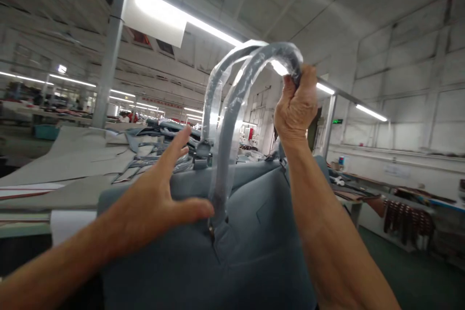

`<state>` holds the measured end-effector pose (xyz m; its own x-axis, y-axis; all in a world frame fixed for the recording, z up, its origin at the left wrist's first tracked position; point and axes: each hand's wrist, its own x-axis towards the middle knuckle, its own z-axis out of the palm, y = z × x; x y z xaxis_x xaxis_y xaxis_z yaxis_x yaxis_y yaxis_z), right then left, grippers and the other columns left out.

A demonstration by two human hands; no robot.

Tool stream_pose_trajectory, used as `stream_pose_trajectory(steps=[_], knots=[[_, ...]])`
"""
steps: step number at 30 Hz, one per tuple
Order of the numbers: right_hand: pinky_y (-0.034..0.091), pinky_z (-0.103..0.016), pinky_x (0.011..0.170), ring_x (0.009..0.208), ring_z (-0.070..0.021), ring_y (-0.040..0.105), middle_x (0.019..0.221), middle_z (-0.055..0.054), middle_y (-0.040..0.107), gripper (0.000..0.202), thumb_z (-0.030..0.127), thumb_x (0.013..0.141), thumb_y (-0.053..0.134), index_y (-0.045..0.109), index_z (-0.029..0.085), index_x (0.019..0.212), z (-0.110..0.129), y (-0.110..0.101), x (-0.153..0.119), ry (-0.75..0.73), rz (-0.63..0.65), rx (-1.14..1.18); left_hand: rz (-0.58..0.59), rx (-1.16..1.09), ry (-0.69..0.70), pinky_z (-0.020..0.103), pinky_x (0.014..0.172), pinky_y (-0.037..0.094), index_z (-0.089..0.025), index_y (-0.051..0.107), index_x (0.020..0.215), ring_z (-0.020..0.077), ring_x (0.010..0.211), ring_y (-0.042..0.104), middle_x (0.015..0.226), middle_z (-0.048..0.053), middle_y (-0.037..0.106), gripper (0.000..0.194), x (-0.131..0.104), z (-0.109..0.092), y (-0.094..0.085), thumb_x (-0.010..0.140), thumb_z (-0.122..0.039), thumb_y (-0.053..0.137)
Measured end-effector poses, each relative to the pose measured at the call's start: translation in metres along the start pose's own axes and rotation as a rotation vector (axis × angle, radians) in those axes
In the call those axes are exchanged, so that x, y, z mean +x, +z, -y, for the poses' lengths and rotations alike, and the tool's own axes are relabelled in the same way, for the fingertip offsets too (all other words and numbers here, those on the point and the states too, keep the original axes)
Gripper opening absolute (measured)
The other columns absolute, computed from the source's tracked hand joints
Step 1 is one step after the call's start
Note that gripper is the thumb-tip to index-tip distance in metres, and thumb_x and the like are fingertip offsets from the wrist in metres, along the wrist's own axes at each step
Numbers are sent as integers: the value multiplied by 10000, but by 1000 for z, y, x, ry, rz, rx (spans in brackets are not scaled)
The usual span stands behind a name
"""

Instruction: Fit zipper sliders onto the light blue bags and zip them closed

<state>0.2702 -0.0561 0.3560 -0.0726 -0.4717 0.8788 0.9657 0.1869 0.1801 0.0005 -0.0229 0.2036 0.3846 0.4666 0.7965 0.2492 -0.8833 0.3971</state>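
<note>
A blue-grey handbag [254,247] fills the lower middle of the view. Its two arched handles, wrapped in clear plastic film, rise above it. My right hand [296,101] is closed around the right side of the handles [241,82], near the top of the arch. To the left, my left hand [160,191] is open, thumb and fingers spread wide. Its thumb tip lies in front of the bag close to the base of the near handle; whether it touches cannot be told. A metal ring and leather tab [221,237] join that handle to the bag.
Behind the bag, a table [69,160] bears pale sheets and a pile of grey-blue pieces [145,152]. A metal post [111,58] stands at its far side, under a long lamp. On the right, a bench [392,189] runs along the wall with brown pieces hanging from it.
</note>
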Motion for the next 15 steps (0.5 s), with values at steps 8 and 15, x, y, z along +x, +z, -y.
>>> stream_pose_trajectory(steps=[8,15], knots=[[481,-471,946,1015,-267,598,1014,-96,606,321,403,1055,406,610,191,1180,-5,-3,-26,-22,137,-25,125,467,195,612,1157,391,-204,582,1271,371,1300,551,1360,135,637,591,-75,43,87,707,-244,755],[498,-368,938,1043,-210,612,1177,-90,627,289,170,1012,440,530,159,1286,53,-15,-52,-119,309,77,-6,-46,-309,612,1162,384,-252,274,1520,407,1411,425,1582,105,400,885,-49,73,81,797,-552,686]])
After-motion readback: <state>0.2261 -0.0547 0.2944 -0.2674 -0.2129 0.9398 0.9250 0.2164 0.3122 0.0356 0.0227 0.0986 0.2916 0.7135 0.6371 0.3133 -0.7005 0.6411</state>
